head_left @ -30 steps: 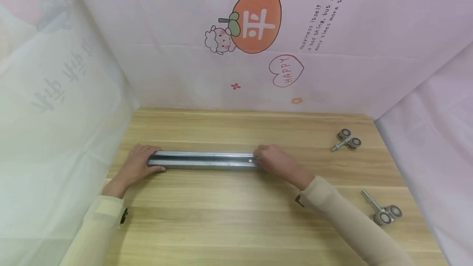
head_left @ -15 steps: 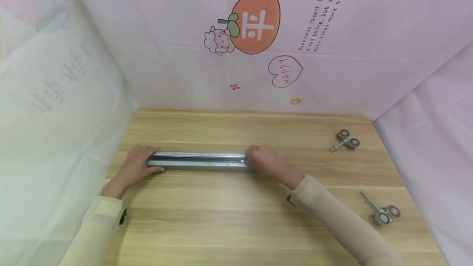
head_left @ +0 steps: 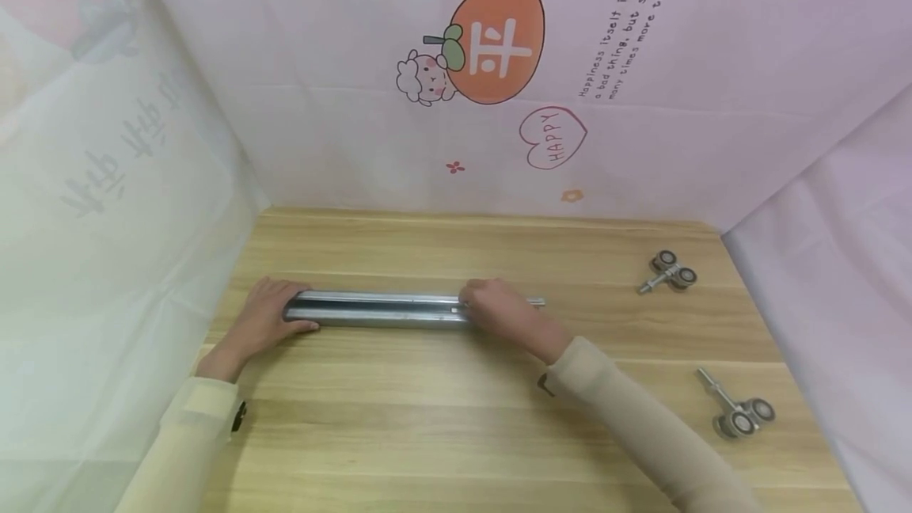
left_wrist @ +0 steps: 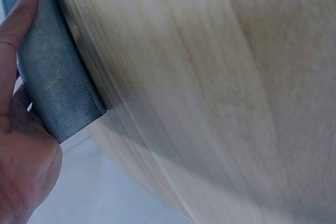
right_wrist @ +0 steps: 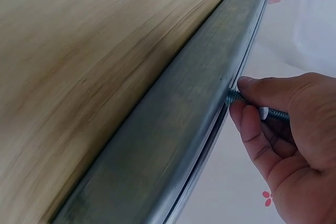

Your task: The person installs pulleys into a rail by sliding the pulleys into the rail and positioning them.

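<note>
A metal channel rail [head_left: 370, 318] lies slot-up across the wooden table. My left hand [head_left: 264, 321] grips its left end, the thumb along the near side and the fingers over the far side; the left wrist view shows the thumb flat on the rail's side wall [left_wrist: 58, 66]. Toward the rail's right part, my right hand [head_left: 502, 311] pinches a threaded bolt [right_wrist: 233, 96] between thumb and fingertips. In the right wrist view this bolt stands out of the slot in the rail [right_wrist: 173, 108]. Whatever it is fixed to inside the rail is hidden.
Two roller trolleys with bolts lie on the right of the table: one roller trolley [head_left: 668, 270] toward the back, another roller trolley [head_left: 741, 412] nearer the front. Printed cloth [head_left: 342, 141] hangs behind the table [head_left: 399, 434] and along both sides.
My right hand has slid left along the rail with the bolt, uncovering the rail's right end. The left hand keeps its place, and the rail has not moved.
</note>
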A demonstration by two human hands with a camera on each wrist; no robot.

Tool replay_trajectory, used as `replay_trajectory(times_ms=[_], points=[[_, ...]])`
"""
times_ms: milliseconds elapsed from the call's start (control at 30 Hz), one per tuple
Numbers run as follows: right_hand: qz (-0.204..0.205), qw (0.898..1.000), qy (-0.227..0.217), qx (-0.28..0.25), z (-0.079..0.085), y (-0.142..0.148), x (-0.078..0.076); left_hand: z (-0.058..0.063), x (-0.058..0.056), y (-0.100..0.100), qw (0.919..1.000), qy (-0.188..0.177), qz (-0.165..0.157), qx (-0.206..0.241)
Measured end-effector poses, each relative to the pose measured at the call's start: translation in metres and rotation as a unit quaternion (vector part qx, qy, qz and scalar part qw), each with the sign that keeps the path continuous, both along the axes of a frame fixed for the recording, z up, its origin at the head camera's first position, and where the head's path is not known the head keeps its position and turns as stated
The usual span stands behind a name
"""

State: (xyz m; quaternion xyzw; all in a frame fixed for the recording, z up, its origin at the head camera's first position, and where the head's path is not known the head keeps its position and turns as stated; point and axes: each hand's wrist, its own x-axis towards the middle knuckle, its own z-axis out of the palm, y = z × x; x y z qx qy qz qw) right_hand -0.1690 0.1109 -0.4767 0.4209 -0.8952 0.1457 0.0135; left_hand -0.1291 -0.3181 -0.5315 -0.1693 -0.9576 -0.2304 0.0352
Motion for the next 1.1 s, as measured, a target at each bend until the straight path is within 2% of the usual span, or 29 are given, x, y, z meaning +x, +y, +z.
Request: replay_trajectory(times_ms=[767,1100], points=[[0.008,1.000,-0.019,0.004,0.004,-0.026,0.000,0.003,0.001,0.001,0.9999,0.015,0.000,0.007],[0.009,1.000,-0.019,0.001,0.002,-0.041,0.000,0.001,0.001,0.000,0.9999,0.009,0.002,0.005]])
